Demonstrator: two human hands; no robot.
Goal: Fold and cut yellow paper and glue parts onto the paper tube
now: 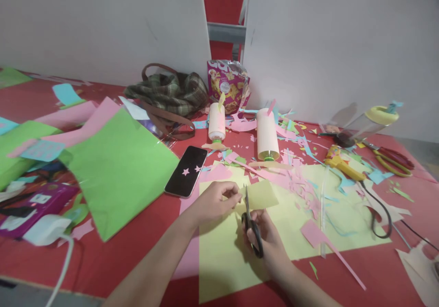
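My left hand (214, 201) pinches the left edge of a small folded yellow paper piece (261, 194), held just above a large yellow sheet (222, 256) on the red table (116, 256). My right hand (265, 238) grips black-handled scissors (249, 220), fingers through the loops, blades pointing away from me and meeting the small yellow piece at its left side. Pink, blue and yellow paper scraps (295, 179) lie scattered just beyond both hands.
A black phone with two pink stars (186, 170) lies left of my left hand. Two glue bottles (216, 122) (267, 134) lie behind. Green sheet (120, 169), plaid bag (168, 94), snack pouch (228, 85), glue gun (343, 165), red scissors (394, 158), white charger (46, 229).
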